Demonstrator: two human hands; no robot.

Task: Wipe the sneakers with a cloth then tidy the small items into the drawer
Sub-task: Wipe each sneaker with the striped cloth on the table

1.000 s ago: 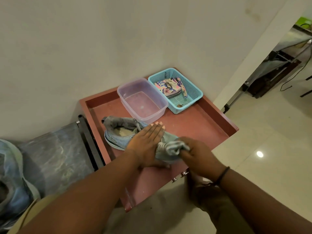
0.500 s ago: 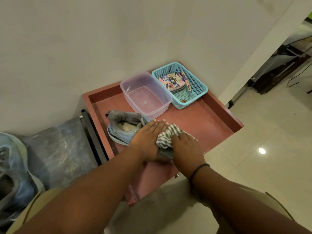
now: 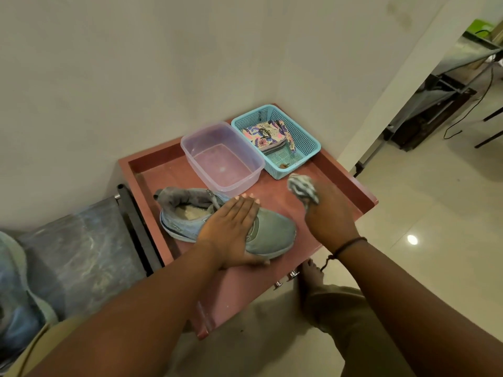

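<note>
We're seeing a matt fabric sneaker (image 3: 272, 232), striped woven cloth (image 3: 302, 187), translucent glossy plastic tub (image 3: 190, 148), perforated plastic basket (image 3: 307, 140), polished floor tiles (image 3: 435, 227).

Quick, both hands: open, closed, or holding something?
Left hand: open, flat on the sneaker.
Right hand: closed around the striped cloth, off the sneaker.

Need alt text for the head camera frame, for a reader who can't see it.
A person's left hand presses flat on a grey-blue sneaker on a red tray-top table, while the right hand holds a bunched striped cloth off the shoe. Behind stand a clear plastic tub and a blue basket holding a floral pouch.
</note>
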